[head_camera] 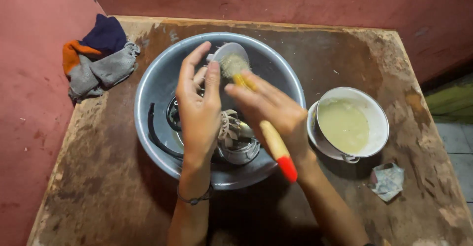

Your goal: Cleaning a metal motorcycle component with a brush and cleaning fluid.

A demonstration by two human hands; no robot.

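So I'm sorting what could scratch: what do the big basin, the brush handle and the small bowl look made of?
Big basin: likely metal, dull grey sheen.
Brush handle: probably pale wood, its tip coated red.
Small bowl: seemingly enamelled metal, glossy white with a thin dark rim.

Bare forearms, no sleeves in view. Thin dark cord bracelet [195, 198] around left wrist, just below the metal basin [157, 86] rim. Right wrist unadorned.

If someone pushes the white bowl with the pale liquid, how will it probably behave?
The white bowl looks well filled with pale liquid, so a quick push would probably slosh it. It seems to sit on a plate, so it may slide. The rough wooden table would likely resist.
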